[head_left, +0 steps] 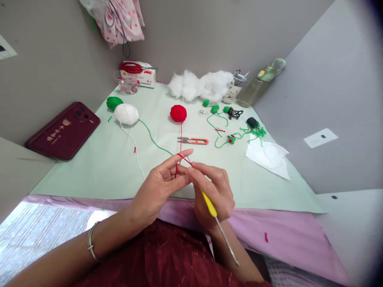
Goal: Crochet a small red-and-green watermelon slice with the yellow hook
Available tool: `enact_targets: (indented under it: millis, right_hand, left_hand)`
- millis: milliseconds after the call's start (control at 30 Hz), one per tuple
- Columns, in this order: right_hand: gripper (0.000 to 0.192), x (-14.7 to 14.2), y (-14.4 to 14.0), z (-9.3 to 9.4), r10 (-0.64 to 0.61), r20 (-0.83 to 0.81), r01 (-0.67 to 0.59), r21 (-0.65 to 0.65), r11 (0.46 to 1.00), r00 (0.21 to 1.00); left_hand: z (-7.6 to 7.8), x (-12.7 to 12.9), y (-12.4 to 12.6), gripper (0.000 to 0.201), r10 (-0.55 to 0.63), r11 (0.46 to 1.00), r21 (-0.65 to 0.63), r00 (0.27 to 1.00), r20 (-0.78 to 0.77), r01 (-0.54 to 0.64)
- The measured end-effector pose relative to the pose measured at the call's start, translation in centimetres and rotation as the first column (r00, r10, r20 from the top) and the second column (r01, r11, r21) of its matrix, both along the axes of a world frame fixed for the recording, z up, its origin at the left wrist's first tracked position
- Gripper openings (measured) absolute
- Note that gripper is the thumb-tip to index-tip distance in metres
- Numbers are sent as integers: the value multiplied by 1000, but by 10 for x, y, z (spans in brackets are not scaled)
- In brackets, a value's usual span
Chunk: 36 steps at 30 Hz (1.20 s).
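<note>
Red yarn [181, 129] stretched from its ball [178, 113] on the table [89, 175] up to the left hand [158, 183], which held it; I saw the right hand [217, 187] grasping a yellow-handled hook [210, 205].

Two hands [158, 181] [214, 191], one hook [210, 205], three large yarn balls [127, 114] [178, 113] [114, 103]

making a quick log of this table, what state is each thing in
left hand, holding red yarn
right hand, closed around the hook
hook, gripped by its yellow handle
red ball, wound, strand leading out
white ball, wound, strand trailing
green ball, wound, partly hidden
orange snips, lying unheld
red scissors, resting on the box
phone, back showing
bottle, lid on
</note>
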State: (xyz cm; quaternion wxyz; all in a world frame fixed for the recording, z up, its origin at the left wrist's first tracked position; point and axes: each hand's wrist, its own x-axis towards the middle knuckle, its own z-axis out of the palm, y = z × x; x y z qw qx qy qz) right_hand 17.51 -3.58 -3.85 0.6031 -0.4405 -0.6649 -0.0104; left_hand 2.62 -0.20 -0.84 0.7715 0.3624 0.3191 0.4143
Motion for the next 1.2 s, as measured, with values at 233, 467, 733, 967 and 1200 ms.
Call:
enact_targets:
  millis: [233, 467, 733, 967, 1200]
  right_hand:
    - [15, 8, 3, 18, 214, -554, -341, -136, 930, 805]
    - [23, 14, -8, 17, 190, -323, -251, -157, 955, 927]
    - [32, 14, -13, 8, 20, 84, -14, -70, 997, 996]
    - [18, 7, 6, 20, 217, -437, -306, -143, 941, 873]
    - [23, 30, -47, 14, 157, -246, -213, -221, 952, 956]
  left_hand:
    - [6, -6, 7, 32, -148, 986, -75, 989, 29, 150]
    - [9, -10, 4, 26, -15, 998, 54, 998, -68, 18]
    - [9, -5, 5, 37, -94, 978, -173, 988, 126, 115]
    - [3, -1, 5, 30, -24, 1000, 1, 999, 40, 24]
    - [48, -6, -24, 35, -295, 936, 178, 953, -69, 303]
